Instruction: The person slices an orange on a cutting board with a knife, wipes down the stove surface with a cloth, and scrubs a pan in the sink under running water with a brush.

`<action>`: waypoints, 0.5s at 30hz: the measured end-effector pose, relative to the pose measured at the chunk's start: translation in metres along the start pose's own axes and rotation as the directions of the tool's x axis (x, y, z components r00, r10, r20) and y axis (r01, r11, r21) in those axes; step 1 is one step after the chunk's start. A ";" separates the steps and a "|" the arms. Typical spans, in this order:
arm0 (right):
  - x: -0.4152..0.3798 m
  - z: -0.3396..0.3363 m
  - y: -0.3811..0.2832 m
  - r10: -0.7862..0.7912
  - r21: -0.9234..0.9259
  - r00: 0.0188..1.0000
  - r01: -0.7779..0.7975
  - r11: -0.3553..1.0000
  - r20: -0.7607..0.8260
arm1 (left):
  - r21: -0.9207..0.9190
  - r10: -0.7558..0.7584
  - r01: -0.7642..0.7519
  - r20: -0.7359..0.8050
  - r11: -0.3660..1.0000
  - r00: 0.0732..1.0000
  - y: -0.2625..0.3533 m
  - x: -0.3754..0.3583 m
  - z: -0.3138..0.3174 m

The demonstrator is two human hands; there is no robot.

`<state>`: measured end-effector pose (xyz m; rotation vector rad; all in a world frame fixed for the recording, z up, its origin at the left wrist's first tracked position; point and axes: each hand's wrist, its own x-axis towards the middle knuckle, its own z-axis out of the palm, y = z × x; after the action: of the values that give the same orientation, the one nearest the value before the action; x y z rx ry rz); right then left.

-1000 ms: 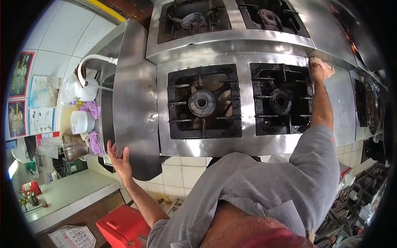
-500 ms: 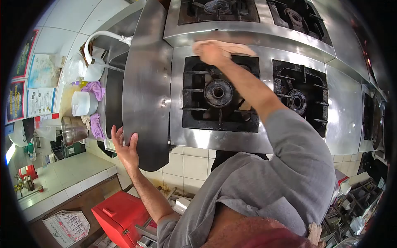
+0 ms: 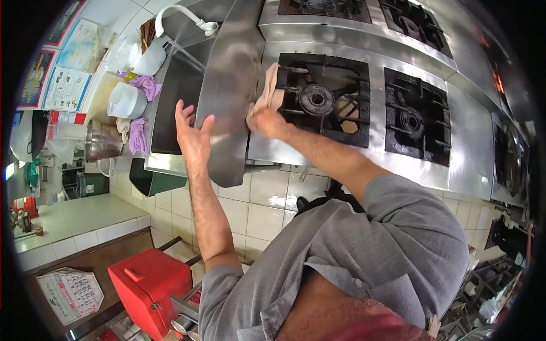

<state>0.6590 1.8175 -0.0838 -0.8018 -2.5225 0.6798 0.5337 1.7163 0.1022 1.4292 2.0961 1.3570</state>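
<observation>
My right hand [image 3: 267, 123] is closed on a pale peach cloth [image 3: 273, 91], pressing it against the stove's steel top along its left side. The cloth trails away from my fist toward the back, beside the black grate of the near left burner [image 3: 317, 100]. My left hand [image 3: 194, 136] has its fingers spread, over the near side of the steel sink [image 3: 185, 85] and close to the tall steel panel [image 3: 227, 79] that separates sink and stove. Nothing is in that hand.
Water runs from a white faucet [image 3: 185, 11] into the sink. Purple cloths [image 3: 137, 136], a white tub [image 3: 126, 100] and a metal pot [image 3: 102, 140] line the sink's left side. More burners [image 3: 410, 119] lie right and behind. A red box [image 3: 151, 290] stands at lower left.
My right hand has brought the cloth from the stove's back edge to its left side. My left hand has moved forward along the panel, and the view has shifted.
</observation>
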 end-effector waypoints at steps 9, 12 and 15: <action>-0.255 -0.063 0.011 0.152 -0.091 0.949 -0.183 0.979 -0.276 | -0.029 0.043 -0.043 0.010 0.999 0.999 -0.016 -0.005 -0.005; -0.315 -0.113 0.028 0.599 0.176 0.659 -0.592 0.786 -0.454 | -0.102 0.065 -0.065 -0.005 0.993 0.998 -0.028 -0.005 -0.003; -0.320 -0.174 0.073 0.865 0.803 0.298 -0.337 0.491 -0.404 | -0.098 0.056 -0.054 0.020 0.994 0.998 -0.018 -0.006 -0.004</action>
<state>1.0188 1.7279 -0.0579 -1.4838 -0.9451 0.9848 0.5232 1.7079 0.0881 1.4655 1.9616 1.4359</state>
